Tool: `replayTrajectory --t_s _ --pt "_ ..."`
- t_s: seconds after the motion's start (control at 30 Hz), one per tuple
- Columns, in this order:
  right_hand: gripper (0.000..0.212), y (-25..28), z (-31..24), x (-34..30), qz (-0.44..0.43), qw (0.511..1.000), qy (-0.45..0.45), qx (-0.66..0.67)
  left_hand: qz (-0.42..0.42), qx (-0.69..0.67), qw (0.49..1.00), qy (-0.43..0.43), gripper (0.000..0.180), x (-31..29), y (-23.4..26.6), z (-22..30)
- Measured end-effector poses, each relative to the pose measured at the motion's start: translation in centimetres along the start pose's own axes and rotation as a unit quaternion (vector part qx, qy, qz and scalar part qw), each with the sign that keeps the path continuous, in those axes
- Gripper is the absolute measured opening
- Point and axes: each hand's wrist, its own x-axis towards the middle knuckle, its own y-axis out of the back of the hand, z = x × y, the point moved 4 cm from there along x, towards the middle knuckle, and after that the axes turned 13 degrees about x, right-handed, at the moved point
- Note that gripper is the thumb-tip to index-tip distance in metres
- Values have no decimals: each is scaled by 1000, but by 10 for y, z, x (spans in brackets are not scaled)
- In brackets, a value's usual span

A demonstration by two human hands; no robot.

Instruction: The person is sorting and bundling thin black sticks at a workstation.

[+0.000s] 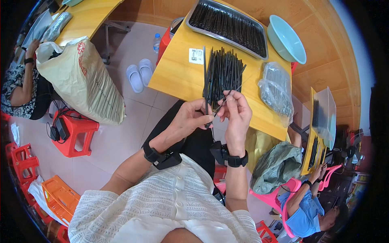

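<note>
My left hand (193, 116) is closed around a long, thin black rod (205, 77) that stands up past the table's near edge. My right hand (236, 112), close beside it, pinches a thin wire-like piece (242, 84) that slants up to the right. Between my fingertips the two pieces come together; whether they touch cannot be made out. Just beyond my hands, a pile of black rods (225, 73) lies on the yellow table (174, 75). A metal tray (227, 39) at the back holds many more dark rods.
Right of the pile lies a clear plastic bag of thin rods (276, 91), with a pale green basin (287, 39) behind. A large woven sack (77, 81) and red stool (75, 133) stand left. Two other people sit nearby: one far left, one in blue (300, 214) lower right.
</note>
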Motion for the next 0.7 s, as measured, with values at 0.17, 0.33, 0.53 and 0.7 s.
replayTrajectory --t_s 0.17,0.33,0.53,0.7 --pt "28 -4 -4 2 5 999 33 28 -6 23 1000 1 12 1 0 -3" --pt "32 -8 -11 -3 -2 997 60 -41 1 41 999 1 10 2 2 -4" --pt "28 -5 -11 0 -21 991 88 -98 -7 40 999 16 7 0 -1 1" --pt "24 -1 -12 4 -36 991 80 -99 -14 62 998 19 7 0 2 -1"
